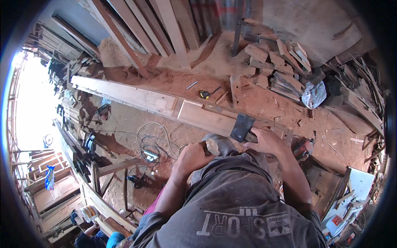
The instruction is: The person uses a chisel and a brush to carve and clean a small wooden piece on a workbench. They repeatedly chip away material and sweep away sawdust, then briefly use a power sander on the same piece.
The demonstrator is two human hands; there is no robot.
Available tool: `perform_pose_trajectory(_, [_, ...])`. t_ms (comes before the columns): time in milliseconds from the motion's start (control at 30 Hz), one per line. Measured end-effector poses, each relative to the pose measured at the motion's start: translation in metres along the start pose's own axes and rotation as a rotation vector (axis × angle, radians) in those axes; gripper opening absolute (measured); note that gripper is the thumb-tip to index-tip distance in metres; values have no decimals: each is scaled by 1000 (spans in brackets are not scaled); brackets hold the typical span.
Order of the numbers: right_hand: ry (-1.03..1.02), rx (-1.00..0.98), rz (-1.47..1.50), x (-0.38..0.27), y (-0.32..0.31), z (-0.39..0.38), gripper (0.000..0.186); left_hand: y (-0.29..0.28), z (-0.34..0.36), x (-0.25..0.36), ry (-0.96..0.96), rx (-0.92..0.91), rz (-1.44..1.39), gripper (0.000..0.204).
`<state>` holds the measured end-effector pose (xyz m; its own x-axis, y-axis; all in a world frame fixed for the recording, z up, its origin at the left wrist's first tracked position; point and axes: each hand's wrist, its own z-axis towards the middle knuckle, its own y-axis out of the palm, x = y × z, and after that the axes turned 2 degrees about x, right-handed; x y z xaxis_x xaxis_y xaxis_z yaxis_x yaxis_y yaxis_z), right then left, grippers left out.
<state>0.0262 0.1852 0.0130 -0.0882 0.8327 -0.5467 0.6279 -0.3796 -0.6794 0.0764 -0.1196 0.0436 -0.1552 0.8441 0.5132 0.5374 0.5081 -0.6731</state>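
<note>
Head view puts my two hands just below the middle of the frame, well apart from each other; my right hand (268,141) is pressed down on a dark sheet of abrasive paper (242,127) laid flat on the near end of a long wooden plank (165,103), fingers spread over its lower edge, which I judge keeps the sheet from slipping on the wood; my left hand (193,156) is closed around a pale chunk of wood (214,145) at centre frame, gripped tight, perhaps held ready as a rubbing block, though I cannot tell for sure; the plank runs from upper left towards centre right, so the worked end lies within easy reach; beyond it, at top centre, a yellow tape measure (204,94) lies on the ground; the floor is reddish sawdust (264,103), with a pile of wood offcuts (281,66) at upper right and a crumpled grey bag (313,94) beside them; boards lean at the top; a tangle of white cable (151,136) sits left of centre; bright daylight floods the far left edge
</note>
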Motion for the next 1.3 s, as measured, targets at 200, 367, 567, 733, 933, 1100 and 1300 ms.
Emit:
perform_pose_trajectory(200, [-55,111,54,30,28,11,73,-11,-4,1,101,188,-221,43])
perform_pose_trajectory(367, [-54,203,123,22,28,12,64,-56,29,-21,218,213,-495,24])
perform_pose_trajectory(567, [85,360,35,4,38,4,61,-116,94,-66,255,198,-601,22])
perform_pose_trajectory(733, [227,387,77,-10,41,1,54,-152,123,-76,326,-3,-682,26])
perform_pose_trajectory(933, [410,364,18,-33,39,8,60,-170,147,-116,387,-141,-850,28])
perform_pose_trajectory(1100, [545,448,74,-53,45,10,71,-181,175,-116,507,-291,-945,33])
perform_pose_trajectory(1300, [626,455,72,-59,47,17,70,-176,195,-72,553,-440,-825,41])
